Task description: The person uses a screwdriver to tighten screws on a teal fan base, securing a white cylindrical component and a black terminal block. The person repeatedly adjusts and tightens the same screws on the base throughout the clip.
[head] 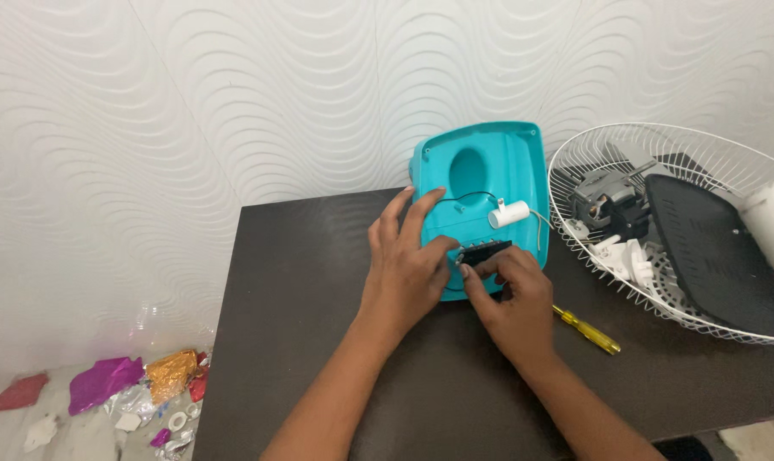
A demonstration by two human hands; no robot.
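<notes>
A turquoise plastic fan base (pixel 489 171) lies on the dark table (pixel 301 282), its hollow underside facing up. A small black switch block (pixel 484 251) sits at its near edge, pinched between fingers of both hands. My left hand (pixel 406 265) rests on the base's left side with its thumb on the block. My right hand (pixel 511 299) grips the block from below. A white cylindrical capacitor (pixel 511 213) with thin wires lies inside the base.
A yellow-handled screwdriver (pixel 588 329) lies just right of my right hand. A white wire fan guard (pixel 686 230) at the right holds a motor, a black cover and white parts. Coloured foil scraps (pixel 122 380) litter the floor at the lower left.
</notes>
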